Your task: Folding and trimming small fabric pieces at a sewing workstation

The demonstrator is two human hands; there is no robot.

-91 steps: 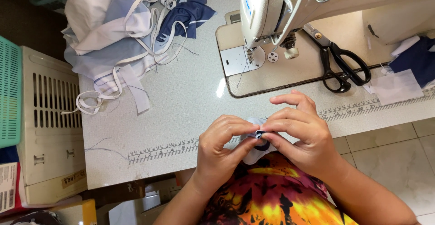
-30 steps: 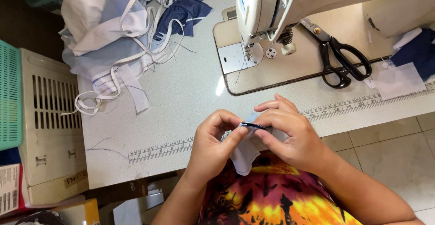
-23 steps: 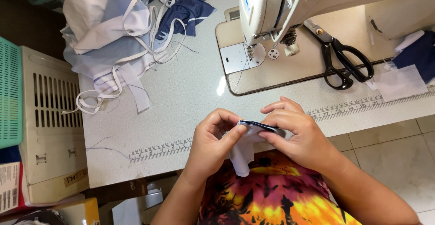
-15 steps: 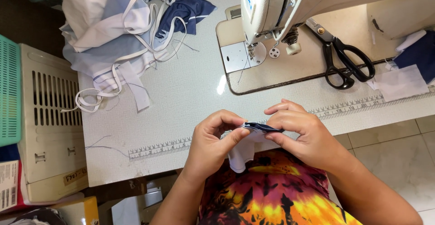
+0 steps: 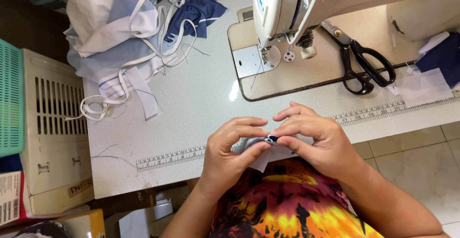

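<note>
At the white sewing table (image 5: 191, 104), I watch both hands work a small fabric piece (image 5: 258, 152) at the near edge.

From largest to smallest: the table carries a cream sewing machine (image 5: 287, 8) at upper right, a heap of white and blue cloth with loose straps (image 5: 124, 41) at upper left, and black scissors (image 5: 364, 65) on the machine bed. A printed ruler strip (image 5: 167, 156) runs along the table's front. Below it, the left hand (image 5: 227, 154) and right hand (image 5: 318, 140) meet fingertip to fingertip, each pinching the pale fabric piece with its dark trim, held just over the table edge above my bright shirt.
</note>
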